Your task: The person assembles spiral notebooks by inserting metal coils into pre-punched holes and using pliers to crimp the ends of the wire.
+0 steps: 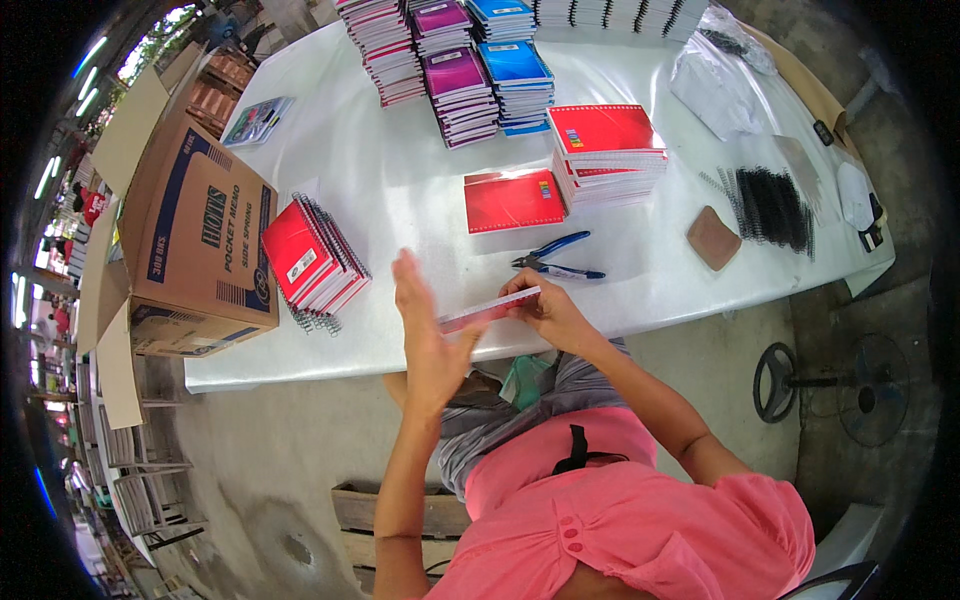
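Observation:
At the table's near edge my right hand [552, 312] pinches one end of a thin red notebook [472, 317], held tilted with its pale page edge up. My left hand [428, 345] is at the notebook's other end, fingers stretched upward and apart, slightly smeared by motion. Its thumb overlaps the red cover; I cannot tell whether it touches. Just beyond lie blue-handled cutting pliers [560, 262], jaws pointing left. Past them are a low pile of red notebooks [512, 203] and a taller red stack [605, 135]. To the left, red spiral-bound notebooks [308, 255] lean in a pile, wire coils showing.
An open cardboard box [205, 235] stands on the table's left. Purple notebooks [460, 85] and blue notebooks [515, 75] are stacked at the back. On the right are black wire coils [770, 210], a brown square pad [713, 238] and plastic wrapping [715, 90]. A fan [870, 400] stands beyond the table.

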### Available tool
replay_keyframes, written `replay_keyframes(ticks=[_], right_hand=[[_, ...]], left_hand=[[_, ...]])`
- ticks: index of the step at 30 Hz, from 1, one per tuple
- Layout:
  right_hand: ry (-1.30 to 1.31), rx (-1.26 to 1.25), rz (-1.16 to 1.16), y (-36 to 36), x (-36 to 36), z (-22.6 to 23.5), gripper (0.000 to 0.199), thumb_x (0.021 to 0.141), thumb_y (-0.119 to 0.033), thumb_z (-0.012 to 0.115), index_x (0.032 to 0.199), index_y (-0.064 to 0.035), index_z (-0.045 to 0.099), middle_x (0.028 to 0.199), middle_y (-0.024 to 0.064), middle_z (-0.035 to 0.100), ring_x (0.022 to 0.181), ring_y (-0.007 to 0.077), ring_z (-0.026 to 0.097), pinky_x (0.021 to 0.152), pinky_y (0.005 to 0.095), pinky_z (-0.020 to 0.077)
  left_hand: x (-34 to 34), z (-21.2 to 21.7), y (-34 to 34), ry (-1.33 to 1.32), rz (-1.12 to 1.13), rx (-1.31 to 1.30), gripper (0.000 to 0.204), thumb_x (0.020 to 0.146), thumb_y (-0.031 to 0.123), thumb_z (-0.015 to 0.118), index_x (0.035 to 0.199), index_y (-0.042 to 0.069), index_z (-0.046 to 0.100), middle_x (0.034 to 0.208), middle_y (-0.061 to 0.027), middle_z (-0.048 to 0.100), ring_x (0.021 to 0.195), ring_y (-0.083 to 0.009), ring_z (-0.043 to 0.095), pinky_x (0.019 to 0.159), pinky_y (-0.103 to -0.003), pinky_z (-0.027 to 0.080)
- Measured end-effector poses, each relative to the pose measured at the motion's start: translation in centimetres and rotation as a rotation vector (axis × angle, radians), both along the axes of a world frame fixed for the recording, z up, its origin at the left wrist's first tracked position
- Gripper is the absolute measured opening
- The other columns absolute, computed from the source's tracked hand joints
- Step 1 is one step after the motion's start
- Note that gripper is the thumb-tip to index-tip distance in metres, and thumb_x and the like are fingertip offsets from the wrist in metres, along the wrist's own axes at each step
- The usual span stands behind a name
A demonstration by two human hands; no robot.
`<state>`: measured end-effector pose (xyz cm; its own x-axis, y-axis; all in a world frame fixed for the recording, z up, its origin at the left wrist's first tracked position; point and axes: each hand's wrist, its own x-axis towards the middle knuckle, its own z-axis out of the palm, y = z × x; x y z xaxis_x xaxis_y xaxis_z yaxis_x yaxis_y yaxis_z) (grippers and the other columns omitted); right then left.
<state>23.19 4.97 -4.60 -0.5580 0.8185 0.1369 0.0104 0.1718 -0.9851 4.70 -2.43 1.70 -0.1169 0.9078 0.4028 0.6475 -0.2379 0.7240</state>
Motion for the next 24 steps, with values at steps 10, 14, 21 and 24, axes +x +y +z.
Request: replay_keyframes(ticks=[10,14,21,24], right_hand=[[0.047,0.248,-0.555,8.2,16.6,5.6,0.011,0.091,-0.009,0.064,0.1,-0.002,0.065,0.098,0.0035,0.065,0.096,0.0137,0.061,0.088,0.0294,0.0482],[-0.61,0.709,-1.002,18.8,30.7,4.7,0.019,0.09,-0.016,0.066,0.1,-0.0005,0.064,0.091,0.0118,0.065,0.084,0.0248,0.061,0.077,0.0371,0.0489],[-1.086,0.644,-0.715,21.5,32.1,0.3,0.015,0.086,-0.011,0.064,0.096,-0.0006,0.058,0.095,0.0165,0.061,0.089,0.0362,0.061,0.076,0.0448,0.0477],[-1.05,0.821,-0.871,22.7,34.1,0.2,0.018,0.087,-0.004,0.059,0.105,-0.0008,0.06,0.095,0.0186,0.06,0.091,0.0366,0.06,0.079,0.0456,0.0469]], left_hand=[[3.1,-0.2,1.8,0.733,-0.04,0.07,0.052,0.094,0.037,0.053,0.141,0.016,0.047,0.139,-0.0059,0.054,0.131,-0.0332,0.047,0.107,-0.058,0.033],[3.5,-0.1,2.0,0.699,-0.07,0.072,0.051,0.095,0.037,0.052,0.141,0.017,0.047,0.139,-0.0049,0.054,0.131,-0.0332,0.047,0.107,-0.057,0.033],[3.3,-0.5,1.3,0.686,-0.027,0.067,0.051,0.095,0.039,0.051,0.14,0.016,0.047,0.138,-0.0047,0.055,0.131,-0.0331,0.047,0.108,-0.057,0.031],[3.3,-0.3,1.6,0.698,-0.037,0.072,0.051,0.094,0.039,0.052,0.14,0.015,0.048,0.138,-0.0047,0.055,0.131,-0.0329,0.047,0.108,-0.057,0.031]])
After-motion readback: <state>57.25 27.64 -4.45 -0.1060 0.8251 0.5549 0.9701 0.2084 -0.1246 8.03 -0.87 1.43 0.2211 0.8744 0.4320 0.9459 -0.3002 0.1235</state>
